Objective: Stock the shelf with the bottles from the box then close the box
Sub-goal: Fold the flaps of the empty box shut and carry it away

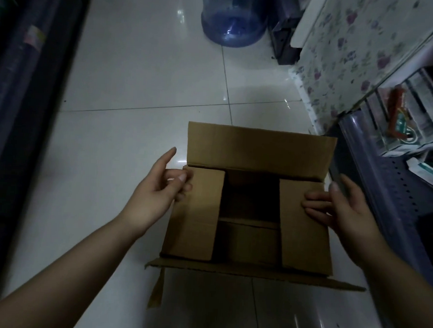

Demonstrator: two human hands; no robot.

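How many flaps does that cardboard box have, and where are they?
4: the left flap and right flap are folded in under the hands, the far flap stands up, and the near flap lies outward on the floor.

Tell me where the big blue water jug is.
In the head view, the water jug stands on the floor at top centre, beyond the cardboard box, left of the floral-covered cabinet.

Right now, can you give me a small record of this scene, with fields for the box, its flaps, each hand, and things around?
box: cardboard box on the tiled floor, no bottles visible inside
side flaps: both folded inward
long flaps: far one upright, near one lying outward
left hand: left hand touches left flap, fingers relaxed
right hand: right hand rests on right flap
around: blue water jug behind; shelf at right
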